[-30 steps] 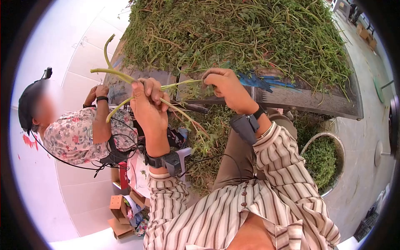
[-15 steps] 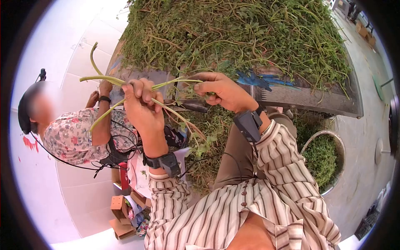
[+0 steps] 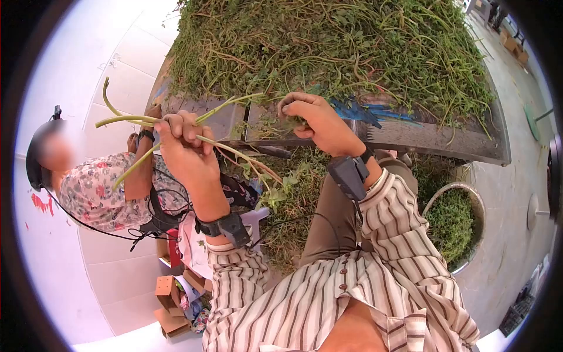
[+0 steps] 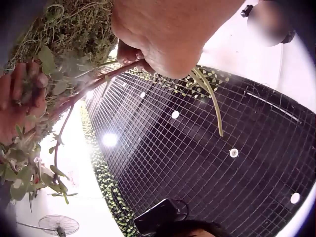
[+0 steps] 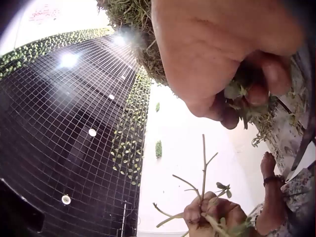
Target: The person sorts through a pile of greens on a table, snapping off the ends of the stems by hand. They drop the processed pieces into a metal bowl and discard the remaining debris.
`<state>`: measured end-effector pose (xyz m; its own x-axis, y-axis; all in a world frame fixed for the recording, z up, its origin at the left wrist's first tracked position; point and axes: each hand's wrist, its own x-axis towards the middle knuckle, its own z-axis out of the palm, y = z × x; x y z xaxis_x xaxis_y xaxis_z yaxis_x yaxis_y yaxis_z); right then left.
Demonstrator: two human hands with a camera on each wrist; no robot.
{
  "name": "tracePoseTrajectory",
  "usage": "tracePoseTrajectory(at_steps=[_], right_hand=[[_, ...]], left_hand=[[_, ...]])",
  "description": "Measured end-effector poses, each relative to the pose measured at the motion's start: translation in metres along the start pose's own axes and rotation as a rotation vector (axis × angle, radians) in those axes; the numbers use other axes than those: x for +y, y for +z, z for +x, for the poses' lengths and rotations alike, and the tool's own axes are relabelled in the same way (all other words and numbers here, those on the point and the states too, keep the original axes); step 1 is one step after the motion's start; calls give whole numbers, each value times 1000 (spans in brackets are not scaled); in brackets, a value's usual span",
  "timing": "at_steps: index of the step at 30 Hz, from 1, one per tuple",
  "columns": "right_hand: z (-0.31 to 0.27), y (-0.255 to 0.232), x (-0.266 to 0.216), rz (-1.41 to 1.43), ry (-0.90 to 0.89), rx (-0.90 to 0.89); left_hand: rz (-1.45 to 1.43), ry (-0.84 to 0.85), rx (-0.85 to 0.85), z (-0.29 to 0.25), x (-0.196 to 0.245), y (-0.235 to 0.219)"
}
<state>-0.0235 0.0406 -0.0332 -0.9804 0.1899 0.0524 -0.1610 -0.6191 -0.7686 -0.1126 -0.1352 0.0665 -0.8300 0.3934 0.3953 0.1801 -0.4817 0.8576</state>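
Observation:
My left hand pinches a small bunch of green plant stems between thumb and fingers. The thick bare ends stick out to the left; thinner reddish stalks with small leaves droop to the right. In the left wrist view a reddish stalk runs out from under the fingers. To the right, in front of the table edge, my right hand curls its fingers around plucked green leaves. A gap separates it from the tip of the nearest stem.
A large heap of leafy stems covers the table. More greens lie beneath it. At lower right stands a round tub holding greens. Another person sits close on the left, near cardboard boxes.
My left hand has moved left and slightly down with the stems. The stem tip that was at my right fingers is now apart from them; the right hand holds leaves.

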Motion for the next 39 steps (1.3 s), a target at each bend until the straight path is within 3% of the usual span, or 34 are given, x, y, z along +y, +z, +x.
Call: tracePoseTrajectory(at_steps=[9,14,20,23,29,32,37,39], right_hand=[[-9,23,-5,-42,172,-189],[-4,14,7,-95,188,-265],[-9,23,-1,-128,89,-138],[-14,27,-10,-182,127,-127],[-2,5,7,-155,123,39],[-8,13,-5,-58,134,-19],[-10,17,3,-42,150,-160],[-10,19,5,-261,156,-286]], left_hand=[[62,-195,101,-16,-22,18],[41,-205,-30,-14,-32,16],[91,-210,59,-17,-29,21],[95,-203,76,-17,-28,20],[-8,-62,120,-3,-10,0],[-7,17,154,0,-4,-5],[78,-81,136,-10,-16,1],[-10,-83,87,-8,-20,-1]])
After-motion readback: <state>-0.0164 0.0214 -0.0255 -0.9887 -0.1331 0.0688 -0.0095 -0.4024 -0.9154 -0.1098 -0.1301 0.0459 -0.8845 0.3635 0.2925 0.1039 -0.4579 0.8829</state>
